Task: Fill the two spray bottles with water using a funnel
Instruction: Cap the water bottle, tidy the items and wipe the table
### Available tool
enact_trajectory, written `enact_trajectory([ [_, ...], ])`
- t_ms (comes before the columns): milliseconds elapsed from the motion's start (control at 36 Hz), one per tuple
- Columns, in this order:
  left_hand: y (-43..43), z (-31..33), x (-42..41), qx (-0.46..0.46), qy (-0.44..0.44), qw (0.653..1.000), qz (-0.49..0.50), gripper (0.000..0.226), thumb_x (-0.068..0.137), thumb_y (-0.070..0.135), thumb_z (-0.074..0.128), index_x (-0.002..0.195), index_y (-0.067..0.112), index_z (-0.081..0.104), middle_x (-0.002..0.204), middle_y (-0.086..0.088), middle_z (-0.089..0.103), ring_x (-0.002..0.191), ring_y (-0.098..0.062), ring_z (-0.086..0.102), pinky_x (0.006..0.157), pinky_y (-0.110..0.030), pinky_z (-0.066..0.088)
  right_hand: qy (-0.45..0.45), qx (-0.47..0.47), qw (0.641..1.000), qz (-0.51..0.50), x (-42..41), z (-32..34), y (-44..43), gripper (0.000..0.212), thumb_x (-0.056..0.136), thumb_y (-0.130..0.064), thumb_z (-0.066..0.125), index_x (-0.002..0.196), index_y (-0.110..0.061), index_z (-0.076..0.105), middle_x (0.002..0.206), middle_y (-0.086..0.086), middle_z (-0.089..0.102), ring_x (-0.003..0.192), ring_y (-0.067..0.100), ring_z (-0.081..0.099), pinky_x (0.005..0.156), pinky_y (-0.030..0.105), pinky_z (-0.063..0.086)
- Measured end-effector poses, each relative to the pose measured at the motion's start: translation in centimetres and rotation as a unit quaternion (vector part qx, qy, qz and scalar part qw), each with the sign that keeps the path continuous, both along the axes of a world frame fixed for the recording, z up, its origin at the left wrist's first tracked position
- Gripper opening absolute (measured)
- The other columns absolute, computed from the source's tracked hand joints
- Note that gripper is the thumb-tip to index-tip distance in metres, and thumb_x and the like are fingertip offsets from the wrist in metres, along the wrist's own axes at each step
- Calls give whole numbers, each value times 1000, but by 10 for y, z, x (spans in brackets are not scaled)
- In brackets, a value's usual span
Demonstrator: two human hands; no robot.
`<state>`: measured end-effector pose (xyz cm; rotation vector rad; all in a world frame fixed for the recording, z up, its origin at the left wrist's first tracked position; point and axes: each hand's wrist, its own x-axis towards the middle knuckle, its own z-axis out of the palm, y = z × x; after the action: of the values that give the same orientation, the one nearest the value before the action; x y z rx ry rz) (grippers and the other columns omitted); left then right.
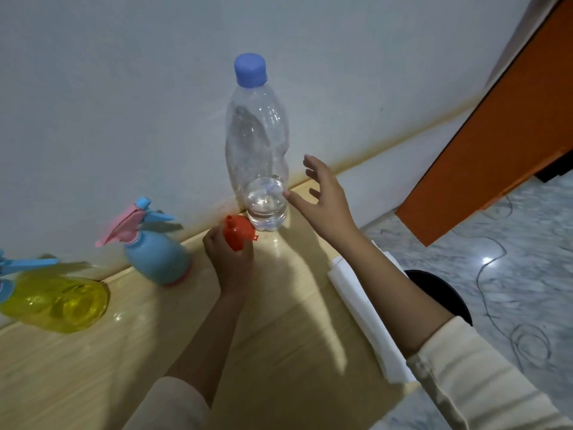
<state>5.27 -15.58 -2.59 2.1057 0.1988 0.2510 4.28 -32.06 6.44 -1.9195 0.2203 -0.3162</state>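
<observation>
Currently I see the left hand (231,254) curled round a red funnel (239,233), gripping its wide cone so that the narrow spout points up and away toward the wall (124,103). The hand sits low over the table (279,342), and I cannot tell whether it touches the wood.

Just to the right of the funnel stands the water bottle (257,144), upright against the wall, clear plastic, with its blue cap (250,70) on and only a little water pooled at the bottom. The right hand (324,201) is beside it with fingers spread and straight, holding nothing. Its thumb tip touches the bottle's lower part, at about the water line, and the other fingers stand clear of the plastic.

To the left of the funnel hand, near the wall, stands the blue spray bottle (156,251) with a pink and blue trigger head on top. Farther left, at the edge of view, is the yellow spray bottle (62,302), see-through, with a blue trigger head. It is blurred and stretched by the lens.

Along the table's right edge, under the right forearm, lies a folded white sheet (362,315). Both arms wear cream sleeves (483,389). Past the table edge I see a black round thing (440,293), a marbled floor (527,305) with a thin cable (493,262) looping over it, and an orange panel (502,144).
</observation>
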Motion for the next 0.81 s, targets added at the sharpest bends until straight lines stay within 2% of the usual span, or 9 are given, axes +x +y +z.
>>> enact_trajectory([
  [83, -19, 2, -25, -11, -43, 998, -49, 38, 79, 5, 63, 115, -1, 54, 120, -12, 50, 107, -14, 44, 91, -17, 33, 3, -25, 999, -28, -26, -1, -31, 42, 85, -15, 67, 124, -14, 53, 126, 1, 55, 112, 10, 52, 94, 31, 48],
  [167, -45, 1, -45, -27, -69, 984, -162, 36, 80, 23, 55, 108, 1, 59, 106, -8, 56, 96, -19, 52, 87, -25, 43, 27, -37, 997, -59, -61, -10, -68, 26, 87, -11, 64, 112, -11, 61, 113, 1, 63, 105, 10, 57, 90, 32, 51],
  [222, -67, 2, -54, -36, -53, 967, -248, 37, 80, 28, 55, 106, 3, 62, 105, -8, 59, 97, -18, 55, 86, -15, 42, 47, -35, 994, -87, -85, -19, -89, 19, 87, -9, 63, 106, -10, 64, 104, -1, 65, 99, 11, 60, 86, 32, 53],
  [333, -104, -3, -70, -20, -29, 915, -402, 43, 77, 35, 52, 102, 2, 65, 103, -4, 61, 97, -10, 55, 90, -16, 41, 91, -46, 987, -126, -132, -43, -112, 10, 86, -8, 63, 94, -12, 67, 92, -3, 65, 89, 12, 62, 74, 23, 49],
  [472, -120, -23, -79, 56, -59, 862, -500, 40, 80, 30, 54, 103, -1, 65, 105, -11, 66, 99, -13, 51, 92, -16, 37, 173, -109, 973, -105, -176, -78, -111, 16, 84, -19, 68, 98, -12, 67, 98, 0, 66, 91, 16, 60, 78, 24, 45],
  [583, -125, -36, -76, 108, -103, 832, -534, 38, 82, 23, 55, 108, -3, 65, 107, -17, 64, 103, -19, 48, 96, -28, 37, 234, -204, 944, -109, -194, -96, -100, 36, 81, -38, 68, 111, -18, 63, 117, 0, 60, 113, 19, 49, 90, 31, 39],
  [667, -133, -34, -69, 133, -148, 809, -553, 38, 82, 20, 54, 109, -5, 65, 110, -22, 62, 106, -22, 45, 100, -24, 34, 264, -270, 918, -118, -196, -100, -92, 46, 80, -48, 66, 117, -21, 61, 122, -2, 55, 117, 21, 44, 89, 34, 34],
  [750, -142, -25, -61, 137, -123, 782, -595, 39, 80, 22, 54, 109, -1, 67, 116, -22, 59, 111, -19, 40, 102, -14, 25, 249, -294, 914, -130, -197, -105, -86, 43, 78, -48, 67, 113, -22, 65, 119, -3, 56, 115, 22, 46, 87, 36, 33],
  [806, -145, -23, -57, 158, -107, 755, -627, 37, 80, 23, 57, 108, 3, 68, 121, -20, 57, 115, -16, 36, 103, -19, 26, 226, -289, 919, -146, -199, -108, -84, 32, 79, -41, 69, 104, -21, 70, 113, -2, 60, 111, 23, 49, 83, 35, 32],
])
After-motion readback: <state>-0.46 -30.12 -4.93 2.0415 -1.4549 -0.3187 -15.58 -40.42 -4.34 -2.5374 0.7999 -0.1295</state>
